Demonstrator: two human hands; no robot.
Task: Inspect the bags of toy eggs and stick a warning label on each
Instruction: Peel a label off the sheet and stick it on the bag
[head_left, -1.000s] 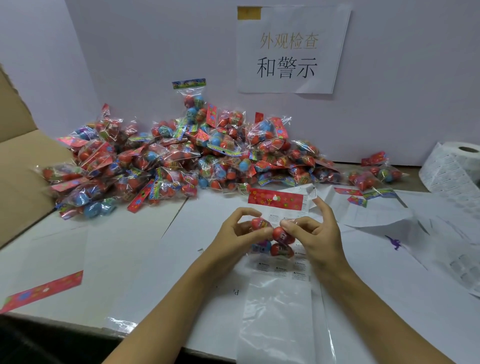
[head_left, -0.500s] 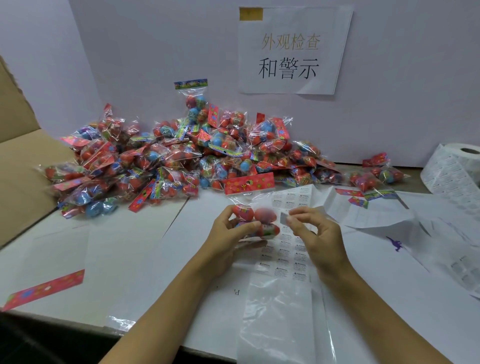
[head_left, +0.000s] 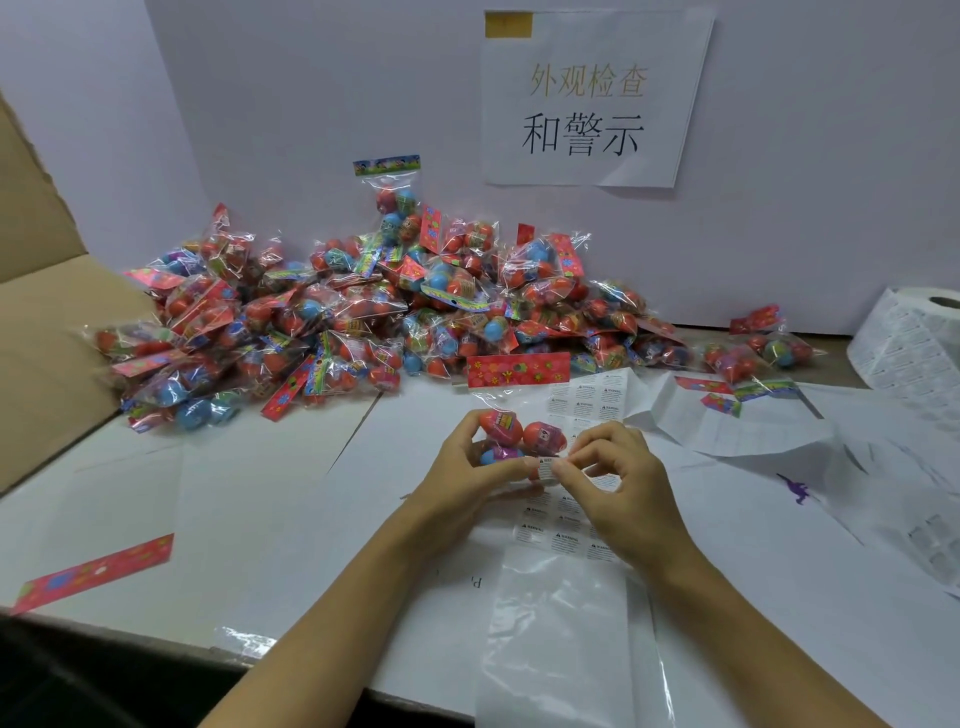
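White paper sheets cover the surface, and a pale wall behind it carries a paper sign with printed characters. Against that wall lies a big pile of bagged toy eggs, clear packets with red, blue and orange eggs and bright header cards. At the left stands a brown cardboard box flap. At the far right sits a roll of labels, partly out of view. 1 loose red header card lies near the front left edge.

Centre front, the left hand holds 1 bag of toy eggs just above the surface, thumb and curled fingers closed round the eggs; its red header card points toward the pile. At least 3 eggs show inside, 2 orange-red and 1 blue and purple. The right hand pinches a small white warning label between thumb and forefinger, so that grip is clamped on the label, which touches the lower right side of the bag. Under both hands lies a sheet of warning labels, with a clear plastic sheet nearer the front edge.
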